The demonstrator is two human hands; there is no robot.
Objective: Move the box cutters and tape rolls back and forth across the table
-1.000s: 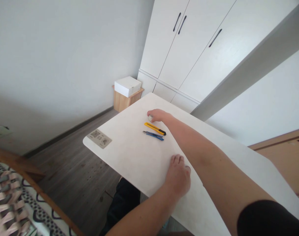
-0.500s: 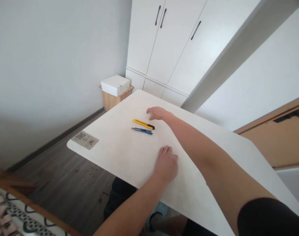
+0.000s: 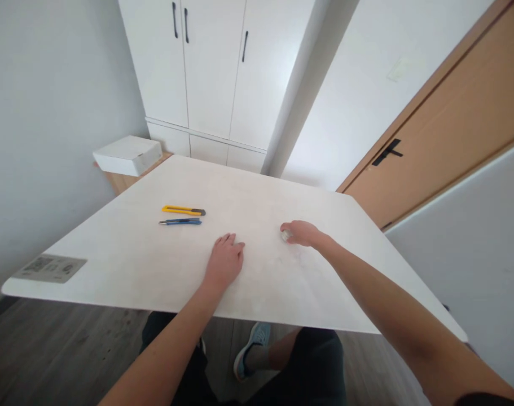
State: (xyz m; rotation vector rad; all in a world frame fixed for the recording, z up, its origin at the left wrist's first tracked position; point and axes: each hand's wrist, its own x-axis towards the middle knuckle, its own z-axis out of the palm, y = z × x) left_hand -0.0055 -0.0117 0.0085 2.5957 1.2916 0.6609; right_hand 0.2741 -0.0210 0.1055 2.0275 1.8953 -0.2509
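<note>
My right hand (image 3: 301, 233) is closed around a small, pale, roundish object (image 3: 286, 234), low over the right half of the white table (image 3: 257, 197). Fingers cover most of that object, so its kind cannot be made out. My left hand (image 3: 225, 260) lies palm down on the tabletop near the middle, fingers stretched out and holding nothing. To its left lies a yellow utility knife (image 3: 183, 210) with a dark end. Just in front of that, roughly parallel, is a blue craft knife (image 3: 180, 221) with its metal tip pointing left.
A grey printed label (image 3: 49, 268) is stuck at the table's near left corner. Beyond the far left corner, a white box (image 3: 130, 155) rests on a wooden stand. White cabinets (image 3: 210, 67) stand behind, and a wooden door (image 3: 443, 96) is on the right.
My right hand has moved from beside the knives to the right side of the table with the small pale object. The view has turned right; the knives stay on the table.
</note>
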